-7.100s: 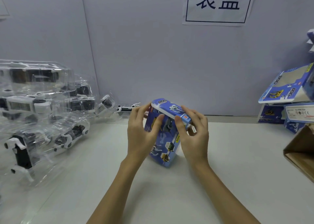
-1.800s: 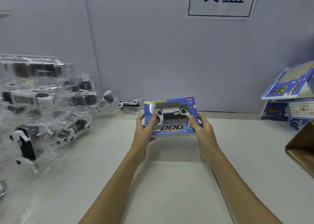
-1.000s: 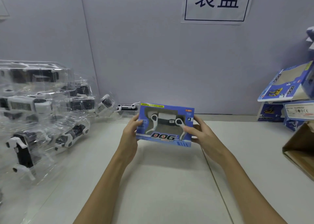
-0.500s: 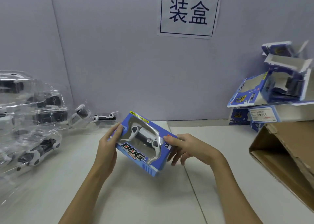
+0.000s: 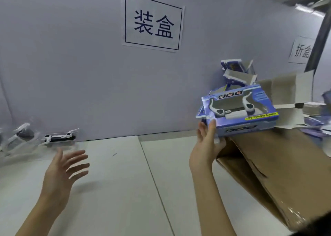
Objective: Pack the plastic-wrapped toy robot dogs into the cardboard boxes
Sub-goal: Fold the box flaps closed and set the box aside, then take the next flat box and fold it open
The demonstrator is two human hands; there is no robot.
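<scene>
While the white tabletop [image 5: 116,182] runs to a grey wall with a printed paper sign [image 5: 152,22], your right hand [image 5: 206,151] grips the blue windowed cardboard box [image 5: 238,110], upside down, above the brown shipping carton [image 5: 279,173]; your left hand [image 5: 60,175] hovers, fingers spread, near plastic-wrapped toy dogs [image 5: 60,138].

Head-worn wide-angle camera, one view, looking forward and slightly down over a pale white tabletop [image 5: 114,191].

It faces a grey-lilac partition wall [image 5: 71,65] close ahead, turned toward the right end, where a brown cardboard carton [image 5: 268,164] fills the near right corner. Both bare forearms reach in from the bottom edge. Straight lines bow at the frame edges.
</scene>
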